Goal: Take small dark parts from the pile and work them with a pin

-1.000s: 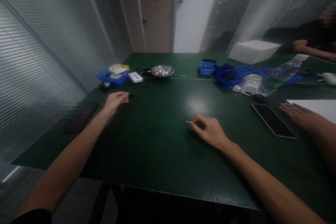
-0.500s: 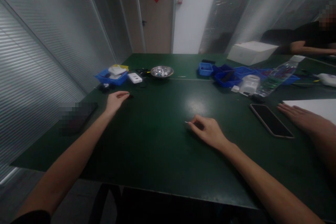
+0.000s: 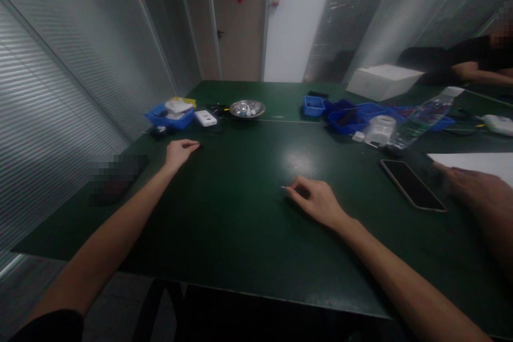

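While the right hand (image 3: 316, 197) keeps its place over the green table (image 3: 240, 224), the left hand (image 3: 179, 155) has edged slightly inward, toward the middle. Its thumb and fingertips are pressed together close to the tabletop, with a small dark patch just beyond them; from where I stand I cannot tell whether that is a shadow or an object, nor whether anything is caught between the tips.

The right hand's grip hasn't altered: thumb and forefinger pinch a thin pale sliver (image 3: 284, 187), its end poking out toward the left, the other fingers curled in. So the sliver remains well apart from the left fingertips, and the two hands are not working against each other at this moment.

Beyond the left hand sit a white device (image 3: 206, 118), a blue tray (image 3: 176, 124) with papers in it, and a metal bowl (image 3: 235, 111) holding small pale bits. Over on the right, a co-worker's hand (image 3: 476, 187) has shifted and blurred beside a white sheet (image 3: 473, 160); the phone (image 3: 412, 185) lies flat between that hand and the right one.
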Action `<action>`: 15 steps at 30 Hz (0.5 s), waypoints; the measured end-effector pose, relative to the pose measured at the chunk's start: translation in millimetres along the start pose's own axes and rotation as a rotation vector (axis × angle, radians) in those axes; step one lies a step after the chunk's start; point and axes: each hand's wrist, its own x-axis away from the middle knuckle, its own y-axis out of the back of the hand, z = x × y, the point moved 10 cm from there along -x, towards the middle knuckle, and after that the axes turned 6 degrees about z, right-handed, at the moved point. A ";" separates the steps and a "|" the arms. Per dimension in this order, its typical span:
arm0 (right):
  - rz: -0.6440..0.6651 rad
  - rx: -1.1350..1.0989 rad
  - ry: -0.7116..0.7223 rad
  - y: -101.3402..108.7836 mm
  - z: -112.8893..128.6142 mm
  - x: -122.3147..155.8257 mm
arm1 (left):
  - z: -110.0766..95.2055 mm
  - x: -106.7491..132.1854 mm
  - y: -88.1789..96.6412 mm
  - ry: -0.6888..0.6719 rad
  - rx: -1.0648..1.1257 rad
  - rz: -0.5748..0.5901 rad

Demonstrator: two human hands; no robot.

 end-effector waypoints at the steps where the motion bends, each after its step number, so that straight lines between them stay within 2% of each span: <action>1: -0.001 0.003 0.000 0.0 -0.3 0.1 | 3.7 -2.8 -0.7 0.023 0.023 0.010; 5: 0.000 0.003 -0.003 0.2 -1.1 0.5 | 14.4 -13.0 -7.1 0.104 0.154 0.058; 9: 0.011 -0.004 -0.012 0.1 -0.9 0.5 | 14.2 -18.2 -11.4 0.132 0.239 0.061; 13: 0.012 0.006 -0.012 -0.1 -0.8 0.5 | 7.0 -15.8 -9.8 0.114 0.147 0.048; 15: 0.015 0.008 -0.007 -1.3 -1.2 0.4 | -4.5 -11.6 -7.0 0.035 0.015 0.049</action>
